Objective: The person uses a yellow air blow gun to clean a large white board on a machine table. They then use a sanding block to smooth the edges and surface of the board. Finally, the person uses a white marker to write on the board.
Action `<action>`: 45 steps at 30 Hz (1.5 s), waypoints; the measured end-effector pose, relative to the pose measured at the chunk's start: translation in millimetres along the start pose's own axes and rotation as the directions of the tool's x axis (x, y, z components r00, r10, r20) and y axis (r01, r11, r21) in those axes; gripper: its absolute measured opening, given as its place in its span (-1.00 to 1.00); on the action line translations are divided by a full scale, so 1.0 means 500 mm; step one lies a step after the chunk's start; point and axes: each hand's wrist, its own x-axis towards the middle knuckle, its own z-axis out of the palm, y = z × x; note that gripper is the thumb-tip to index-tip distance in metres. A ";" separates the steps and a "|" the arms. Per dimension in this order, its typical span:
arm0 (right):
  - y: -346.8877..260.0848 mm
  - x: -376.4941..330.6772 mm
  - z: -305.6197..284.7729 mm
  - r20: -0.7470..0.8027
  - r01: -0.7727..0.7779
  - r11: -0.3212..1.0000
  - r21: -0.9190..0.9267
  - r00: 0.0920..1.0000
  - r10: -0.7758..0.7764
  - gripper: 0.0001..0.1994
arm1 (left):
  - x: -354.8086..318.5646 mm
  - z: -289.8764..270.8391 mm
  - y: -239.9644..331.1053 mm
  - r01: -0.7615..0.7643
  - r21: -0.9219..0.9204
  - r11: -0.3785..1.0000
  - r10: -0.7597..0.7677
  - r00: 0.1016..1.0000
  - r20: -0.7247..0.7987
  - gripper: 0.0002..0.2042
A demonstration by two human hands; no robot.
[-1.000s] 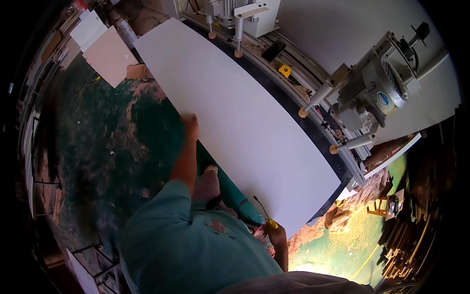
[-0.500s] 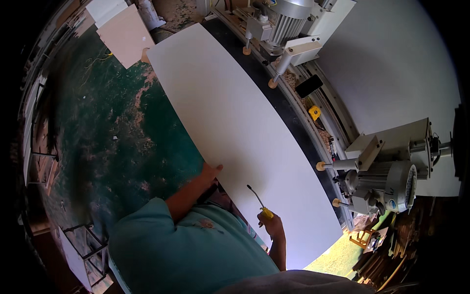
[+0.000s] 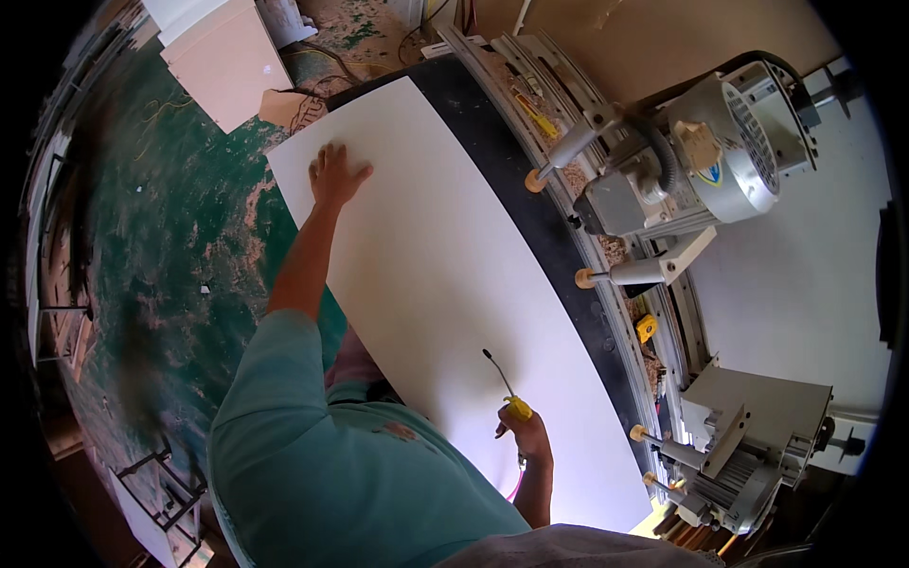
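Note:
A long white panel (image 3: 445, 246) lies in front of me, on a black bed (image 3: 492, 142). My left hand (image 3: 338, 175) rests on the panel near its far left end, palm down, fingers spread, holding nothing. Over the near part of the panel, my right hand (image 3: 528, 437) is closed around a yellow air blow gun (image 3: 518, 408). Its thin, bent metal nozzle points up and away over the panel. A pinkish hose (image 3: 516, 490) shows below that hand.
Right of the bed stand two motor units, the upper (image 3: 720, 151) and the lower (image 3: 748, 488), with round-footed rods. Between them lies a yellow tape measure (image 3: 646, 328) by a rail with wood chips. Boards (image 3: 222, 76) lie far left, above the dusty green floor (image 3: 199, 237).
My left hand has moved from the panel's left edge to its far end and now lies flat there. The view has shifted. My right hand still holds the blow gun.

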 end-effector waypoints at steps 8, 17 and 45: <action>-0.248 0.172 0.330 -0.098 -0.203 0.972 -0.117 0.976 0.192 -0.74 | 0.297 0.076 0.089 -0.293 -0.204 0.934 0.285 0.956 -0.069 -0.40; -0.480 0.330 0.496 -0.169 -0.241 0.920 -0.310 0.966 0.196 -0.71 | 0.398 0.028 0.081 -0.439 -0.355 0.826 0.494 0.866 0.080 -0.42; -0.442 0.467 0.543 -0.194 -0.077 0.965 0.249 0.973 0.128 -0.68 | 0.454 0.165 0.243 -0.136 -0.991 -0.002 0.663 0.742 -0.103 -0.57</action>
